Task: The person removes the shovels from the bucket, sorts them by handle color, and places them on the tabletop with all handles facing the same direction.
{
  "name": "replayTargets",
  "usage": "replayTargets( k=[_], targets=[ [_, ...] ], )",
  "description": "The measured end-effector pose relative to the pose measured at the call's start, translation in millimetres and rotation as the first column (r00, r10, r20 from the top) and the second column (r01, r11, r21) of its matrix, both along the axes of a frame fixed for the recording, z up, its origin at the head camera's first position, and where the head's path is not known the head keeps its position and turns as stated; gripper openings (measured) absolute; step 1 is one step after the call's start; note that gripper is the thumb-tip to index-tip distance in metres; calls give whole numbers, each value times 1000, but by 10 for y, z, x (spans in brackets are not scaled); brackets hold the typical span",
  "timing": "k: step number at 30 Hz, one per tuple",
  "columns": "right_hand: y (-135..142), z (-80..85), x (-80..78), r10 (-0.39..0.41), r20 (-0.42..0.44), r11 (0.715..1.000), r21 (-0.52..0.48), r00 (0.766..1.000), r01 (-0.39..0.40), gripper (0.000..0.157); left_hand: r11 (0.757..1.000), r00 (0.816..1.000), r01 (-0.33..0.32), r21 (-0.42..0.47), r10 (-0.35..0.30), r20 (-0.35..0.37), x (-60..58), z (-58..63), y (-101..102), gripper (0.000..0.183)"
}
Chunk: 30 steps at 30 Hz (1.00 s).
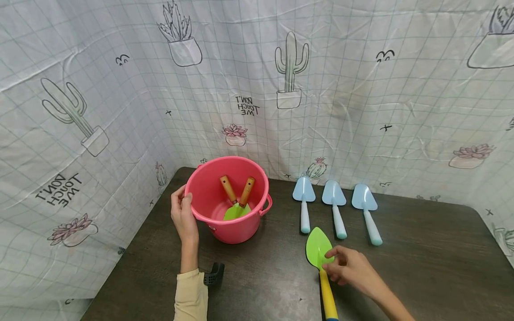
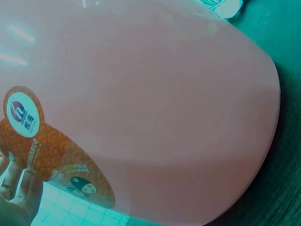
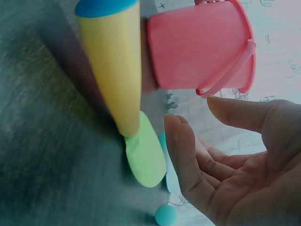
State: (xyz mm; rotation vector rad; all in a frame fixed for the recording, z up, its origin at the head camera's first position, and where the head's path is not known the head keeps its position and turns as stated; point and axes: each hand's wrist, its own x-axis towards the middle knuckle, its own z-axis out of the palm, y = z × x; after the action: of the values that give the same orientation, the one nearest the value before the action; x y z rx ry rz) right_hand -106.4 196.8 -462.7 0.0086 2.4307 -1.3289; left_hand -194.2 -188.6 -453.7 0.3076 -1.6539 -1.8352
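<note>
A pink bucket stands at the back left of the table, with two green-bladed trowels with wooden handles inside. My left hand grips its left rim, thumb over the edge and fingers against the outside wall. The left wrist view shows the bucket's wall with an orange sticker. My right hand is just beside a larger green trowel with a yellow, blue-ended handle. In the right wrist view the thumb and fingers stand apart with nothing between them; the trowel handle is beyond them.
Three light blue trowels lie in a row at the back right, blades toward the wall. A white cloth printed with cacti hangs behind the dark wooden table. A black strap device sits at my left wrist.
</note>
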Motion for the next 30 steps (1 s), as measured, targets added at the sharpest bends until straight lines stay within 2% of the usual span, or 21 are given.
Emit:
replayTargets(
  k=[5,15,23,30],
  targets=[
    [-37,58,-4,-11,-8,1000,3,1000,11,30,1000,1000,-6,-6,6,12,6,-3,5,36],
    [-76,168,-54,21,-81,999,-22,996,-23,31,1000,1000,-7,-6,7,13,-11,-16,-8,36],
    [-144,332,-122,33,-150,998,-43,988,-40,34,1000,1000,-4,-12,4,10,-12,-16,-18,36],
    [-225,455,-176,30,-182,999,-20,983,-34,32,1000,1000,0,-9,0,12,-12,-11,-16,37]
  ],
)
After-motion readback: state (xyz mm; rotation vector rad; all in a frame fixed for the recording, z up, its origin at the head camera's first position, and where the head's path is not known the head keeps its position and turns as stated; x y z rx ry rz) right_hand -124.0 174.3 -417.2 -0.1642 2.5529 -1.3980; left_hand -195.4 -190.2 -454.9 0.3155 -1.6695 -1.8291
